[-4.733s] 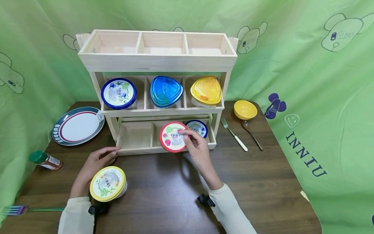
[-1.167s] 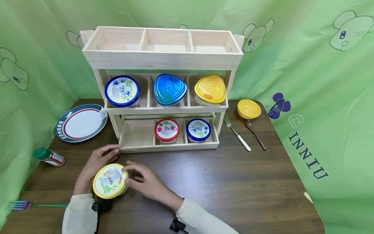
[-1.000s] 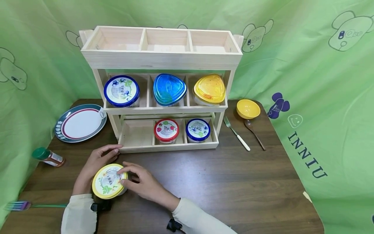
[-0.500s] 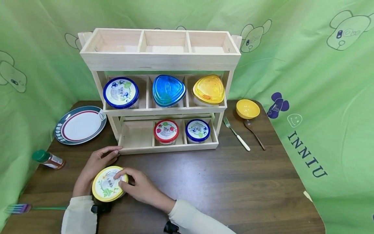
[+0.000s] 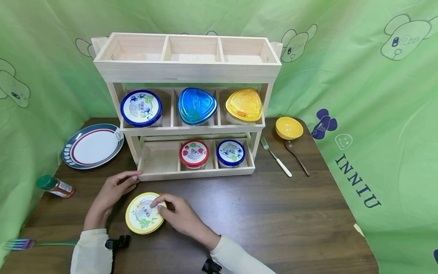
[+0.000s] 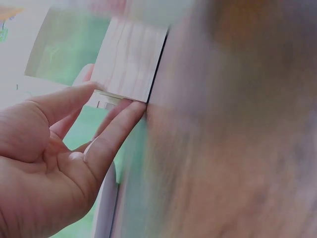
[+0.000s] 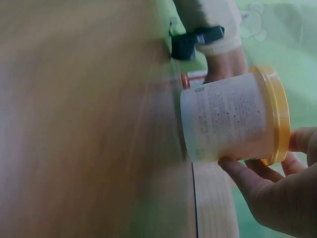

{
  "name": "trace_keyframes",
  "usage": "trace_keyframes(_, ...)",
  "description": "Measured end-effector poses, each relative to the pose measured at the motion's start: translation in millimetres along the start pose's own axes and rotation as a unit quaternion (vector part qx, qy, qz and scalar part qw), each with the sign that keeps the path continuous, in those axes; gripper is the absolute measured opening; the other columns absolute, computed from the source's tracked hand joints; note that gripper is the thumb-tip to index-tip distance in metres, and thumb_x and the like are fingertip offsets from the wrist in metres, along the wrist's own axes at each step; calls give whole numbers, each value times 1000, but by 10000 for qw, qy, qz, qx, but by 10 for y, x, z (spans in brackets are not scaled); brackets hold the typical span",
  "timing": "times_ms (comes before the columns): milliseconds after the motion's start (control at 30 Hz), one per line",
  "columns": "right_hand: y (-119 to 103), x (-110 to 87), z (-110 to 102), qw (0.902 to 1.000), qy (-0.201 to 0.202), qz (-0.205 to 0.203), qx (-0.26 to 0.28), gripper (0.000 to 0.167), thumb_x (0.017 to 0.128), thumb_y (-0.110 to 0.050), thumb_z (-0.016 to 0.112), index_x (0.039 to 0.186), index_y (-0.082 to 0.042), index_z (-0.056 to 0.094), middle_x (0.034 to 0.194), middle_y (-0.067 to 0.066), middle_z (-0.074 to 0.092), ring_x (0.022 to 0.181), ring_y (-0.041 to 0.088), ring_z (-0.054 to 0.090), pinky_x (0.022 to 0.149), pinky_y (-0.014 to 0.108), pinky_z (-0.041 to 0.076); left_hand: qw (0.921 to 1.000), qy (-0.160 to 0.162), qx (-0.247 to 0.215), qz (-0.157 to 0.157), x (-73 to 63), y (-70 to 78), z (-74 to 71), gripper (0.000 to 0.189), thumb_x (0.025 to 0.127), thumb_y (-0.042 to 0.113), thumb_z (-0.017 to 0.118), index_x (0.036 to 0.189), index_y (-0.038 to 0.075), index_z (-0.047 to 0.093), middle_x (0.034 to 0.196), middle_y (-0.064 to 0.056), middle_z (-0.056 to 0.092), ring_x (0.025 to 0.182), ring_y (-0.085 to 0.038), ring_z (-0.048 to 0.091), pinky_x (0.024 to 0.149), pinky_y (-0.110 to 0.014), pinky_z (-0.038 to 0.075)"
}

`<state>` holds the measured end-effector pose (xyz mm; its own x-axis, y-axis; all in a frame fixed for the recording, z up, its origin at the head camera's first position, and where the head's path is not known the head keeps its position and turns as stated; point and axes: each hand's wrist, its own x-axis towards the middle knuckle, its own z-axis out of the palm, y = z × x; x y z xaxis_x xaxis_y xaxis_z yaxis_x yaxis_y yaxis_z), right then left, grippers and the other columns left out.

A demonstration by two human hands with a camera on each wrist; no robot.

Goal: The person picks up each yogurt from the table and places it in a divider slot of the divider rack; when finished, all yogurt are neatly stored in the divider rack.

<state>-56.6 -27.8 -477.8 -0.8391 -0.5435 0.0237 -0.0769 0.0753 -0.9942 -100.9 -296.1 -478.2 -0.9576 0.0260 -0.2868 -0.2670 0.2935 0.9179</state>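
My right hand [image 5: 183, 213] grips a round tub with a yellow lid [image 5: 143, 219], its thumb and fingers at the right side. In the right wrist view the white wall of this tub [image 7: 228, 119] carries small print. It is upright and low over the table; whether its base touches the wood I cannot tell. At the left front corner of the wooden rack [image 5: 150, 177], my left hand [image 5: 114, 188] pinches the bottom shelf by its end, as the left wrist view also shows. A red-lidded tub [image 5: 194, 154] and a small blue-lidded tub [image 5: 230, 153] sit in the bottom shelf's middle and right compartments.
The middle shelf bears a large blue-lidded tub [image 5: 141, 108], a blue container [image 5: 197, 106] and a yellow container [image 5: 244, 104]. Left are a plate [image 5: 94, 146], a spice jar [image 5: 56, 186] and a fork [image 5: 24, 244]. Right are a bowl [image 5: 289, 128], a white-handled fork [image 5: 276, 158] and a spoon [image 5: 295, 158].
Earlier my right hand held the red-lidded tub, which now sits in the middle bottom compartment. It then took hold of the yellow-lidded tub and moved it rightward from my left forearm. The left hand stayed put.
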Motion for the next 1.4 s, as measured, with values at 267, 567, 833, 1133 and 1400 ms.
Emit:
trace_keyframes(267,21,-106,-263,9987,503,78,71,22,107,-9,58,115,-10,79,126,-1,74,105,6,65,88,23,53,9998,19,-57,-187,13,-5,4,40,115,13,56,151,-4,59,160,-28,47,109,8,63,97,-23,57)
trace_keyframes(567,-38,-179,-519,9959,897,-18,60,23,107,-4,57,115,-5,78,132,8,73,124,14,65,102,29,53,9998,19,-45,-215,16,-8,-5,40,115,12,56,152,-3,59,159,-27,47,110,6,64,98,-25,57)
trace_keyframes(833,-161,-192,-764,9902,1299,-124,488,20,108,-3,58,119,2,74,126,13,71,95,12,64,82,24,54,9999,12,-134,-99,11,9,-4,38,115,12,57,149,-5,61,156,-27,50,110,4,65,97,-24,57)
trace_keyframes(1133,-279,-152,-883,9873,1446,-308,579,19,109,-3,59,120,5,72,124,14,69,99,14,63,83,22,53,9998,-22,-198,-31,5,-3,-20,38,115,12,57,148,-4,62,155,-25,51,110,4,66,96,-24,58)
trace_keyframes(1400,-363,-13,-899,9846,1575,-563,515,19,108,-2,59,119,6,72,121,16,68,95,14,60,81,22,50,9999,-52,-130,-76,5,25,-14,41,115,14,57,151,-6,59,158,-28,48,110,5,65,97,-26,57)
